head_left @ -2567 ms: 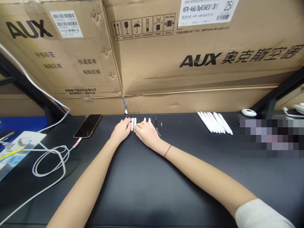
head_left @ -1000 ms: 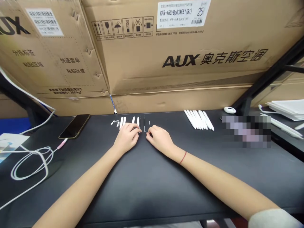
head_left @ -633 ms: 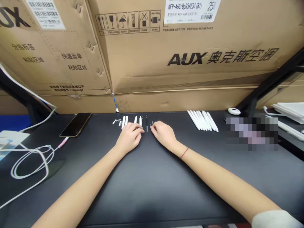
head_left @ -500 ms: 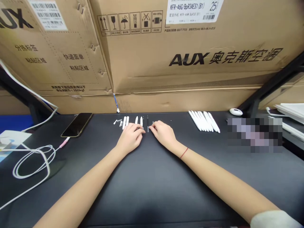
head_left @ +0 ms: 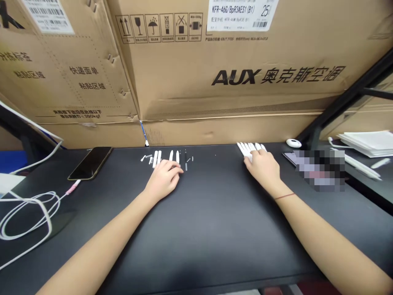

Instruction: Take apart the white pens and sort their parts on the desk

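Note:
My left hand [head_left: 162,179] rests on the black desk mat [head_left: 215,233], its fingertips just below a line of small parts. These include white pen-shaped bodies [head_left: 155,159], white tapered tips [head_left: 174,155], a thin dark rod [head_left: 186,160] and tiny white pieces [head_left: 147,157]. My right hand [head_left: 262,166] lies far to the right, over the lower ends of a row of white stylus-like pens [head_left: 249,148]. Its fingers touch them and hide much of the row. I cannot tell whether it grips any.
A black smartphone [head_left: 90,163] lies at the left, with a white cable [head_left: 27,215] looped beside it. Large cardboard boxes [head_left: 233,78] stand behind the desk. To the right are a small white round object [head_left: 294,143], a pixelated patch [head_left: 319,170] and stacked white sheets [head_left: 367,143].
My right hand has moved rightward from the small parts onto the row of white pens. My left hand has stayed close to the small parts.

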Demonstrator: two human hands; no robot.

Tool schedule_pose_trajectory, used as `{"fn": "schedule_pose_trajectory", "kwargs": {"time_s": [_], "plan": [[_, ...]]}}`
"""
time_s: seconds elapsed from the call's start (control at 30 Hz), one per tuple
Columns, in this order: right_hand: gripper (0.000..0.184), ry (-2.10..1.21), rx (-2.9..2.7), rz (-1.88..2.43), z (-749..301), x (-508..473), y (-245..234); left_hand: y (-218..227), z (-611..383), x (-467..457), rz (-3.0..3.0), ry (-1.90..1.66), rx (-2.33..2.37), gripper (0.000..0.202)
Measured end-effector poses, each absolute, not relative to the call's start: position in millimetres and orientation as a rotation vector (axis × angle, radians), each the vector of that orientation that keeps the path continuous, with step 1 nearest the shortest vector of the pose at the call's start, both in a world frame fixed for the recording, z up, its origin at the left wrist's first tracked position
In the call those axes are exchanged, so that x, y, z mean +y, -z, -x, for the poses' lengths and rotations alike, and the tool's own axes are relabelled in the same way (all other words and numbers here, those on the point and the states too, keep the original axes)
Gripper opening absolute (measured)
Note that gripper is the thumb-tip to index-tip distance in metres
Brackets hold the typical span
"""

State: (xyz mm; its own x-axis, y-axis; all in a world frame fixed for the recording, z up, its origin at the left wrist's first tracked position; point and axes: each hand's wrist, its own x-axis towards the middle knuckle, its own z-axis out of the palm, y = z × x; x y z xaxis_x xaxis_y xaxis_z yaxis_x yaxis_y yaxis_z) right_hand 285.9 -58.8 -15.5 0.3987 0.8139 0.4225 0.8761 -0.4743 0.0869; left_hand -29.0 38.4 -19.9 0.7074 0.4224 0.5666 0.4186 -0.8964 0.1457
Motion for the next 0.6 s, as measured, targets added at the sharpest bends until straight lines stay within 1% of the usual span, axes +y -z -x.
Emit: {"fn": "schedule_pose_trajectory", "kwargs": {"time_s": [0.17,0.3,0.47,0.53,0.6], "plan": [[0.030,0.534,-1.540,2.566,-282.4,-54.8,17.4,19.8,29.0,37.4,-2.921,-1.009,0.702,0.025],[0.028,0.494,-1.540,2.496,-282.3,-54.6,17.1,20.2,29.1,37.7,-2.933,-1.037,0.676,0.024],[0.025,0.493,-1.523,2.176,-262.9,-63.9,4.4,12.2,22.7,28.4,-2.938,-1.209,0.696,0.029],[0.022,0.346,-1.698,1.974,-240.5,-69.8,-2.2,6.7,18.8,20.5,-2.967,-1.296,0.752,0.034],[0.022,0.242,-1.932,1.727,-215.8,-75.7,-6.9,2.0,16.2,12.6,-3.035,-1.306,0.805,0.038]]}}
